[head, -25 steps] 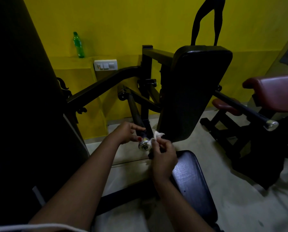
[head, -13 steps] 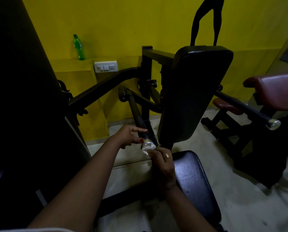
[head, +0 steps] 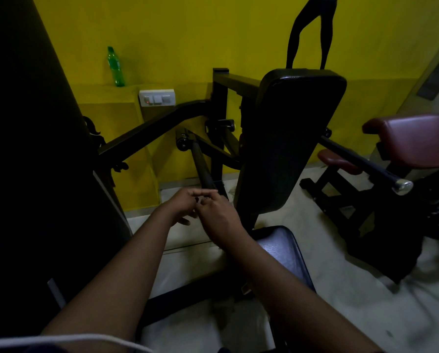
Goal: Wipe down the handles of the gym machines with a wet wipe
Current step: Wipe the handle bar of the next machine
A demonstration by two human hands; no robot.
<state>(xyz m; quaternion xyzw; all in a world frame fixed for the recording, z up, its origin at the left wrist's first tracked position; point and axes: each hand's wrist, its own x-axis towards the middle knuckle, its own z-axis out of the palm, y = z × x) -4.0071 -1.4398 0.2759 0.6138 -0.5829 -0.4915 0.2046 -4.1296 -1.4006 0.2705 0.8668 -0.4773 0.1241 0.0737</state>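
The label on the green bottle (head: 115,67) on the yellow ledge (head: 103,94) is too small to read. The floor (head: 340,289) is pale and the wall (head: 238,34) yellow. Your hands meet at the lower end of the black handle (head: 200,161). Your right hand (head: 218,216) curls over it, hiding the wipe. Whether your left hand (head: 184,203) grips anything, I cannot tell.

Left handle bar (head: 200,161) hemmed in by dark panel (head: 47,174) at left, upright back pad (head: 289,138) at right, pale floor (head: 185,240) left open beneath.
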